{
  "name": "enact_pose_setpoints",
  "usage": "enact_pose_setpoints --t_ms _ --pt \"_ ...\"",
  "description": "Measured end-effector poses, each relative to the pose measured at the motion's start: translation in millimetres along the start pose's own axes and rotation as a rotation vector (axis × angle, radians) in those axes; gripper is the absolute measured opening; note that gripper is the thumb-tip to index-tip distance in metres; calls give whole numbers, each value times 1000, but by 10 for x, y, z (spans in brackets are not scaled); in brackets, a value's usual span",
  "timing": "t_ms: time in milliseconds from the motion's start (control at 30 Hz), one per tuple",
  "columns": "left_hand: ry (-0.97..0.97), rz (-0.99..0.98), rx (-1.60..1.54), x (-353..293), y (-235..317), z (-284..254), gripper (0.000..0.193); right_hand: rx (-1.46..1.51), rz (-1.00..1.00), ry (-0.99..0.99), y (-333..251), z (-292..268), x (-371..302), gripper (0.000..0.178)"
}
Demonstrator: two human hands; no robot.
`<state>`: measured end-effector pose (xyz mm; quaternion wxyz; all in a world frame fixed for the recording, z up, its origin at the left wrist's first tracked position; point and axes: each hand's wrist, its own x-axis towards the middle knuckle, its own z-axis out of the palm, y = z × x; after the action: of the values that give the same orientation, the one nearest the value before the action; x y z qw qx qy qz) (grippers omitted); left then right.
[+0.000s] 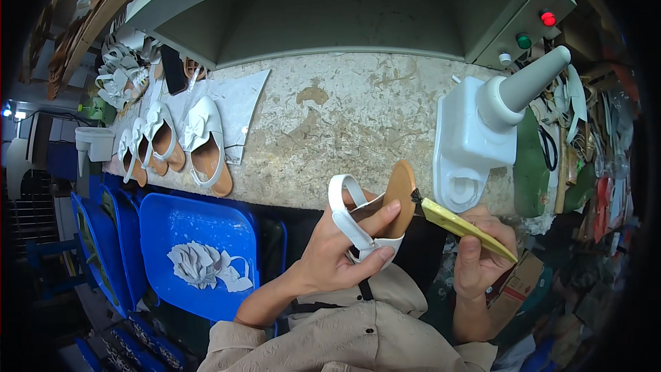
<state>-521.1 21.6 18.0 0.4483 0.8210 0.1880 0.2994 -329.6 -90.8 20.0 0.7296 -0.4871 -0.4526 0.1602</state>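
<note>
My left hand [348,238] is closed around a sandal [399,196] with white straps and a tan sole. The sandal is held upright in front of me, sole edge toward the right. In my right hand [480,251] is a brush [465,226] with a flat yellow handle. Its short black bristles point left and are at the rim of the sole; whether they touch it I cannot tell. Just beyond the brush stands a white plastic pot [475,145] with a round cup at its front and a thick grey tube slanting up.
Several white sandals [205,141] with bows line the left of the worn bench [330,131]. A blue tray [200,213] below holds white pieces. A grey machine housing [330,14] with a red light spans the back. Scraps and scissors [547,148] lie right.
</note>
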Motion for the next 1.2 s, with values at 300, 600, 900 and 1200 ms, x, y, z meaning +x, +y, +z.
enact_pose_setpoints --t_ms 300,600,900,1200 --pt "-53 -187 -239 -16 109 -43 58 -125 -146 -82 95 -29 -126 17" --pt "-58 -231 -302 -31 107 -64 59 -168 -183 -197 49 -132 -126 12" --pt "-79 -229 -290 -36 104 -78 58 119 122 -140 -83 -186 94 19" --pt "-74 -219 -278 -55 95 -65 58 -30 237 23 -98 -92 447 21"
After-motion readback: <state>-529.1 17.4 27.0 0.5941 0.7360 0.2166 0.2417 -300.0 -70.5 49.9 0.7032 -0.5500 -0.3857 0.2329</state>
